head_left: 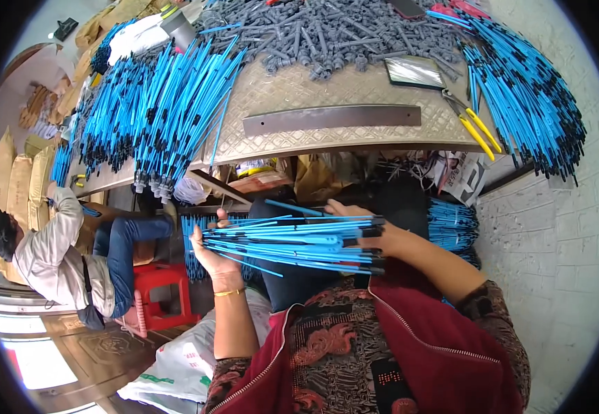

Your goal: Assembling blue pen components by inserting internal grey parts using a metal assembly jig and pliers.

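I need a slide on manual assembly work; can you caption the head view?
Both hands, left hand and right hand, hold a bundle of blue tubes below a worktable.

On my table [327,141] I see grey fittings [327,31], yellow-handled pliers [475,127] and a metal strip [332,119]; a seated person [58,255] is at my left.

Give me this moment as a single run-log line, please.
left hand: cups loose ends of blue rod bundle | right hand: grips bundle's black-tipped end | bundle: level, over lap | table: more blue rods, grey fittings, yellow-handled pliers
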Tool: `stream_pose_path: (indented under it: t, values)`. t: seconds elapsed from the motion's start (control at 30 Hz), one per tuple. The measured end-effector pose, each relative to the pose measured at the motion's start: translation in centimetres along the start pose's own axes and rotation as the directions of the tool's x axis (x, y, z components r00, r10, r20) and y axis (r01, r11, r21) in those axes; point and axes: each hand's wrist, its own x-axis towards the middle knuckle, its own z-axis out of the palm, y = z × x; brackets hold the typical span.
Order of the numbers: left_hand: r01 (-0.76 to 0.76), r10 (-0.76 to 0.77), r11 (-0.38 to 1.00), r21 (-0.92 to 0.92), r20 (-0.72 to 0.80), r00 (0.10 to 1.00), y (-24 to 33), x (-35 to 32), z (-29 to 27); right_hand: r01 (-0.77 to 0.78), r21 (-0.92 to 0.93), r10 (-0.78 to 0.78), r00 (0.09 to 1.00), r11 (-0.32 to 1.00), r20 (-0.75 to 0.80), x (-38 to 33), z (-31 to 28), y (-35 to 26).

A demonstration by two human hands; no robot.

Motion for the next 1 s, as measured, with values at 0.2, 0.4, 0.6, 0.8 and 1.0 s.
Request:
stream_pose_path:
  t: [0.2, 0.4, 0.6, 0.8, 1.0]
  values:
    - [0.140, -0.142, 0.990, -0.018, -0.112, 0.984, -3.3, -0.4, -0.7, 0.134, 0.272, -0.092, 0.982, 0.953, -0.164, 4.2, 1.7, -7.2]
    - [0.392, -0.375, 0.910, 0.136, -0.131, 0.918, -7.7, -1.9, -1.8, -0.076, 0.754, 0.128, 0.992, 0.653, -0.011, 4.3, 0.5, -6.9]
    - [-0.073, 0.155, 0.454, 0.888, 0.002, 0.988, -9.3, -6.4, 1.0, 0.075, 0.168, -0.109, 0.974, 0.983, 0.201, 3.6, -2.5, -8.4]
    - [0.249, -0.694, 0.452, 0.856, 0.162, 0.701, -2.3, -7.1, 10.9, 0.025, 0.204, -0.079, 0.961, 0.979, 0.264, 3.5, -2.5, -8.7]
    - [0.198, -0.827, 0.282, 0.939, 0.133, 0.546, -1.8, -6.1, 11.4, 0.011, 0.239, -0.100, 0.925, 0.971, 0.366, 3.8, -3.2, -8.0]
